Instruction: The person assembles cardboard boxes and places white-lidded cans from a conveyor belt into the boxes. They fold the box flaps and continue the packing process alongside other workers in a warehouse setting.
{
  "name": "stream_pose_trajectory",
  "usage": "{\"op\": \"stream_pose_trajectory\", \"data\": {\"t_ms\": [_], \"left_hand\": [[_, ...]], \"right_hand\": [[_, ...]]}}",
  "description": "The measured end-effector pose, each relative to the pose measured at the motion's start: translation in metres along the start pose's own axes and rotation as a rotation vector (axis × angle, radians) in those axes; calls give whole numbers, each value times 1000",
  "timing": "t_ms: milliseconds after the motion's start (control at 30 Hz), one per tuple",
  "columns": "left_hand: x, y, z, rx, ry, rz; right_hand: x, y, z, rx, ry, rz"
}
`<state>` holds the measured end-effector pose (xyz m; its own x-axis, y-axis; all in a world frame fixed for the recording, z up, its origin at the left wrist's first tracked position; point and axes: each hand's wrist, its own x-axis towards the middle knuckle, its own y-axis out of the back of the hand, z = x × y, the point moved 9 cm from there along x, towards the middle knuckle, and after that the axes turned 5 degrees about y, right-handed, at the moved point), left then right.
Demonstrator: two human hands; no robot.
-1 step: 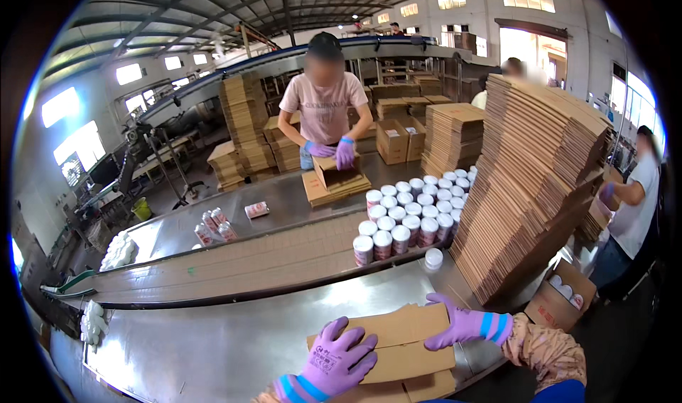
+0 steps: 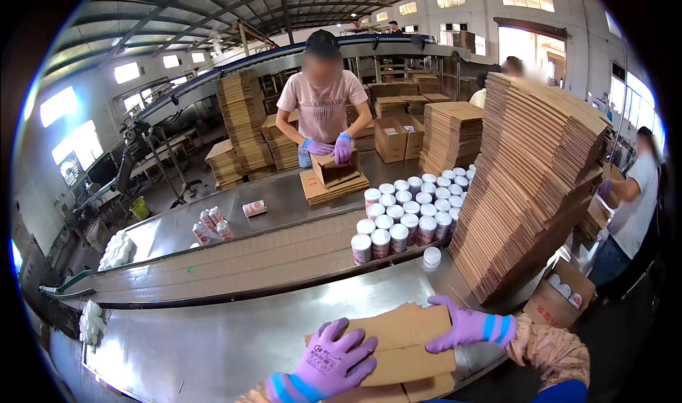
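Note:
A brown cardboard carton [image 2: 408, 342] lies folded flat on more cardboard [image 2: 430, 386] at the near edge of the metal table. My left hand [image 2: 334, 360], in a purple glove with a blue band, rests on its left part with the fingers spread. At the right end, my right hand [image 2: 462, 328] in a matching glove grips the carton's edge, fingers at the far corner and thumb nearer me. The fingertips of my right hand are partly hidden behind the board. A single white-lidded can [image 2: 432, 258] stands beyond my right hand.
Many white-lidded cans [image 2: 400, 236] stand grouped past the conveyor's rail. A tall, leaning stack of flat cartons [image 2: 529, 183] rises at right, beside an open box [image 2: 560, 294] holding cans. Across the conveyor [image 2: 213, 259], a co-worker [image 2: 323, 111] handles a carton. White bundles [image 2: 92, 323] lie at left.
My left hand has shifted very slightly on the carton, and the carton's upper panel has moved a little nearer me. My right hand keeps its grip.

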<state>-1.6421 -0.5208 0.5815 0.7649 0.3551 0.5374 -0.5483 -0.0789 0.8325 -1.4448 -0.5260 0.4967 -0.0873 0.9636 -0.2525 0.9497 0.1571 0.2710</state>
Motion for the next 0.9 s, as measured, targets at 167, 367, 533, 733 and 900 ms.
{"op": "stream_pose_trajectory", "data": {"t_ms": [167, 367, 533, 733, 900], "left_hand": [[79, -2, -66, -56, 27, 146], [20, -184, -67, -1266, 566, -1342], [20, -196, -42, -618, 1, -639], [135, -251, -189, 51, 370, -527], [126, -268, -270, 322, 546, -209]], "right_hand": [[-45, -32, -2, -641, 795, 39], [-79, -82, 69, -1189, 1057, -173], [47, 49, -5, -850, 756, 155], [286, 104, 8, -1587, 473, 239], [294, 65, 31, -1569, 809, 393]]}}
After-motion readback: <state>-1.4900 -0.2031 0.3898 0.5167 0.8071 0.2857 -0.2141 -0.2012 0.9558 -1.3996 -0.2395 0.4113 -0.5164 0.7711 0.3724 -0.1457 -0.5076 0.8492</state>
